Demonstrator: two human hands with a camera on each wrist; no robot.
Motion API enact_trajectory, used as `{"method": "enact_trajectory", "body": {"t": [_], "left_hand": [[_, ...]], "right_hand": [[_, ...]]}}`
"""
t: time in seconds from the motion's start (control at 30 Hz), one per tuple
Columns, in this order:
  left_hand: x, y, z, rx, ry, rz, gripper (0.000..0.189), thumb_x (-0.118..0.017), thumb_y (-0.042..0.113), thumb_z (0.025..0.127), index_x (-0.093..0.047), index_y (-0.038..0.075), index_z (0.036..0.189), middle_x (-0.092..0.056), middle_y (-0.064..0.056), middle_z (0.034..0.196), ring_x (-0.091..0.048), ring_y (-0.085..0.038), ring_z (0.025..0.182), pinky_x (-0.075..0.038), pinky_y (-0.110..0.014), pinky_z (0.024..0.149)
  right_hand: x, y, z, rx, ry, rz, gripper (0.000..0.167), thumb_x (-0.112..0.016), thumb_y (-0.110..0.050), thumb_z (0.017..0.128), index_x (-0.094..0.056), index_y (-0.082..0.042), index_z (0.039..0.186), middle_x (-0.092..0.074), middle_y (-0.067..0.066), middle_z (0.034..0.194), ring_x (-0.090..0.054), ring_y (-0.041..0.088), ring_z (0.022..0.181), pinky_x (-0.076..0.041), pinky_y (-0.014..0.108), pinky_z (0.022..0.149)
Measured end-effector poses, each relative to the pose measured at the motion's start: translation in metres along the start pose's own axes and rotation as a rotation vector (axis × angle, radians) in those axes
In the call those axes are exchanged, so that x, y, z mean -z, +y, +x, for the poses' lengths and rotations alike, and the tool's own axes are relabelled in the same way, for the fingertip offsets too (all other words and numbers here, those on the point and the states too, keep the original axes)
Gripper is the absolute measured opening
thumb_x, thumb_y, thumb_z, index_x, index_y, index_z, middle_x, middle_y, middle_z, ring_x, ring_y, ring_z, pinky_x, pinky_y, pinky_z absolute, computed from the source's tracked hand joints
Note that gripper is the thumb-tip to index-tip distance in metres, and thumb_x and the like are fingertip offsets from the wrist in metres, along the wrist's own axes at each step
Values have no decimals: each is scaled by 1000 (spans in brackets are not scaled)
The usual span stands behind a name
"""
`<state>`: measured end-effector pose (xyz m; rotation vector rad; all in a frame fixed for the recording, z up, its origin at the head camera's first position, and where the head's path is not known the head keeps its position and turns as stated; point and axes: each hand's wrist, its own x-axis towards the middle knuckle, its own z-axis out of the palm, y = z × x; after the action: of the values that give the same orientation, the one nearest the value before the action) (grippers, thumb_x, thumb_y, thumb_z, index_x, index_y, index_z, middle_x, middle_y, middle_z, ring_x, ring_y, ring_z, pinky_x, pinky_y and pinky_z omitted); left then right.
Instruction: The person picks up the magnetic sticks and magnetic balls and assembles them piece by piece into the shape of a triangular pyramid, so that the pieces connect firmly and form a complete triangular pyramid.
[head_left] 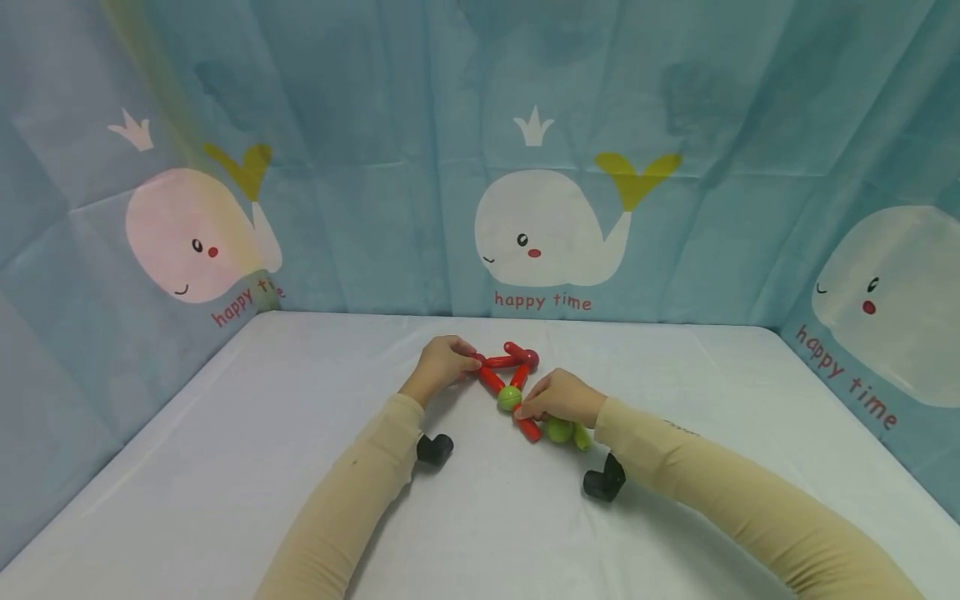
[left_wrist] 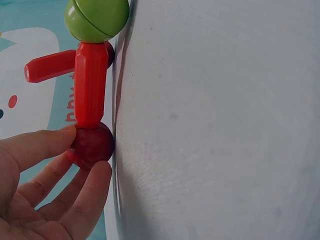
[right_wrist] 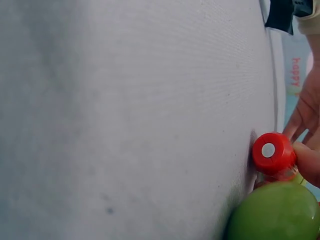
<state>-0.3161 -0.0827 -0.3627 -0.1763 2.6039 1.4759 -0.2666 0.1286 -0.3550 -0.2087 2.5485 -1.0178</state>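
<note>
Over the white table (head_left: 495,533), the left hand (head_left: 441,360) is pinching a red ball (left_wrist: 93,145) and the right hand (head_left: 564,397) is pinching a red rod (head_left: 529,429) angling from eleven to five o'clock!

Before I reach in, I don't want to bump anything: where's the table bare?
The table is bare left of the left sleeve, right of the right sleeve, and between them at the near side. It is crowded mid-table, where the left hand pinches a red ball and the right hand a red rod beside green balls.
</note>
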Motion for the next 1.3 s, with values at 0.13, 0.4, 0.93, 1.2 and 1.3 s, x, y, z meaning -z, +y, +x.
{"method": "enact_trajectory", "body": {"t": [0.13, 0.4, 0.93, 1.2, 1.3], "left_hand": [[0, 0, 1, 4, -3, -7, 26, -72, 13, 90, -68, 7, 115, -66, -11, 121, -63, -23, 105, -57, -33, 92], [0, 1, 0, 2, -5, -1, 26, -72, 13, 90, -67, 7, 115, -66, -12, 120, -63, -23, 103, -57, -33, 92], [-1, -2, -5, 5, 4, -8, 27, -74, 12, 88, -67, 5, 113, -67, -15, 120, -65, -23, 102, -58, -31, 90], [1, -3, -8, 20, -19, -61, 23, -76, 11, 86, -67, 5, 106, -66, -15, 115, -65, -23, 100, -58, -30, 88], [1, -4, -9, 18, -28, -76, 23, -76, 10, 86, -67, 5, 106, -67, -15, 116, -64, -22, 100, -58, -29, 88]], "right_hand": [[1, 2, 0, -8, -8, 18, 22, -76, -31, 84, -76, -9, 87, -63, 0, 71, -55, 14, 72, -41, 24, 65], [6, 2, -4, -8, -10, 69, 25, -74, -32, 86, -77, -10, 98, -70, 0, 82, -60, 16, 80, -47, 28, 76], [28, -1, -7, 28, 66, 244, 40, -67, -29, 93, -67, -2, 124, -70, 13, 119, -70, 21, 99, -51, 44, 102], [30, -4, -3, 71, 102, 292, 41, -69, -30, 93, -67, -3, 124, -68, 14, 125, -70, 22, 104, -52, 42, 101], [29, -7, -3, 76, 119, 306, 41, -70, -30, 93, -67, -4, 125, -68, 14, 126, -70, 22, 106, -52, 42, 102]]}}
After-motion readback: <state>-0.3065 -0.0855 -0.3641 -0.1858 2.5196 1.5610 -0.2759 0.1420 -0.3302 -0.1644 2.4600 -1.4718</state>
